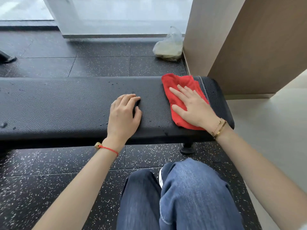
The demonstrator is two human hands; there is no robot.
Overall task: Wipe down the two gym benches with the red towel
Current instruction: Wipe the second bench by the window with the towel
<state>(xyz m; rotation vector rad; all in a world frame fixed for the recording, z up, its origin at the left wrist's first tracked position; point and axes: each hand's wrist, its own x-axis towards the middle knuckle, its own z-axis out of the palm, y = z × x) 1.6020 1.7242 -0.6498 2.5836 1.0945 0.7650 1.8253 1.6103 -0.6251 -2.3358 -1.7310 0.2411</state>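
A long black padded gym bench [66,103] runs across the view from the left edge to the right of centre. The red towel [179,83] lies crumpled on the bench's right end. My right hand [192,107] presses flat on the towel with its fingers straight and spread. My left hand [124,113] rests on the bare pad to the left of the towel, fingers curled under, holding nothing. Small dark specks dot the pad. Only this one bench is in view.
A beige pillar [249,39] stands close behind the bench's right end. A clear plastic bag [169,47] sits on the speckled black floor [41,171] by the pillar. My knees in blue jeans [182,196] are near the bench's foot [187,147]. A window runs along the back.
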